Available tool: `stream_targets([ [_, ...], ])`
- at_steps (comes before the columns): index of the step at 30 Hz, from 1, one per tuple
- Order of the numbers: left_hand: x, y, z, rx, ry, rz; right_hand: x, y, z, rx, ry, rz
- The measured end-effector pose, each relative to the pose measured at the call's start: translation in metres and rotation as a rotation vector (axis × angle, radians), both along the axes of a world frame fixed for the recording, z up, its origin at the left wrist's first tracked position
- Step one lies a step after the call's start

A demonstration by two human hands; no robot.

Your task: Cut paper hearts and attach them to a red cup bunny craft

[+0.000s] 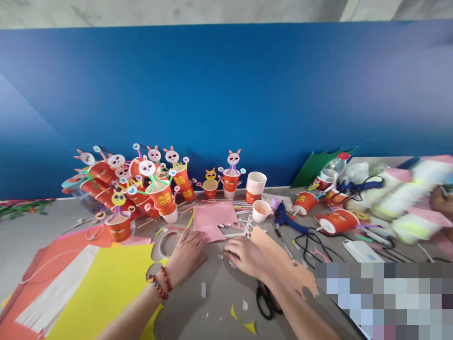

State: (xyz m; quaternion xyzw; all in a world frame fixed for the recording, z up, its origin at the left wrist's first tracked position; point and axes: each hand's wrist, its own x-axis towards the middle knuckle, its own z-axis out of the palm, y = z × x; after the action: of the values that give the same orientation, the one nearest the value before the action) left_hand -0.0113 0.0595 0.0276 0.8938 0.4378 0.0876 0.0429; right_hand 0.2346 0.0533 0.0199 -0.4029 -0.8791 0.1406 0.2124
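Note:
My left hand (187, 252) lies palm down on the grey table with fingers spread, at the lower edge of a pink paper sheet (214, 217). A roll of tape (163, 250) is just left of it. Opposite, my right hand (246, 256) rests with loosely bent fingers among small white scraps; I see nothing held in it. Peach-orange paper (283, 259) lies to its right. Black-handled scissors (264, 303) are partly under my right forearm. Yellow paper (106, 288) spreads out beside my left forearm.
Red paper cups with animal faces (159, 196) crowd the back left. A cup stack (255, 186), a small white cup (261, 211) and a blue glue gun (288, 222) stand or lie behind my right hand. Black cables (314, 243), a bottle (338, 165) and tipped cups (338, 221) fill the right.

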Motion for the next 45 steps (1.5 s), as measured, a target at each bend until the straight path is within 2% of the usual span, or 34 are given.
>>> stream_targets([
  [8, 0.004, -0.01, 0.0, 0.007, 0.023, 0.041, 0.02, 0.006, 0.018, 0.139, 0.132, -0.115],
  [15, 0.003, -0.012, 0.001, 0.012, -0.025, 0.029, 0.029, 0.008, 0.045, 0.11, 0.119, -0.168],
  [23, 0.006, -0.016, -0.016, 0.039, -0.016, 0.006, 0.019, 0.005, 0.03, 0.121, 0.054, -0.085],
  [26, 0.01, -0.018, -0.013, 0.03, -0.026, 0.0, 0.02, 0.006, 0.027, 0.123, 0.053, -0.116],
  [32, 0.015, -0.018, -0.002, 0.04, -0.043, 0.118, 0.025, 0.0, 0.025, 0.043, 0.009, -0.118],
  [35, 0.015, -0.016, -0.005, 0.045, -0.028, 0.108, 0.026, -0.002, 0.023, 0.005, -0.006, -0.147],
  [39, 0.013, -0.009, -0.013, 0.036, 0.018, 0.029, 0.027, -0.001, 0.02, 0.003, -0.024, -0.193],
  [45, 0.017, -0.006, -0.014, 0.029, -0.052, 0.028, 0.033, 0.001, 0.012, 0.094, -0.025, -0.223],
])
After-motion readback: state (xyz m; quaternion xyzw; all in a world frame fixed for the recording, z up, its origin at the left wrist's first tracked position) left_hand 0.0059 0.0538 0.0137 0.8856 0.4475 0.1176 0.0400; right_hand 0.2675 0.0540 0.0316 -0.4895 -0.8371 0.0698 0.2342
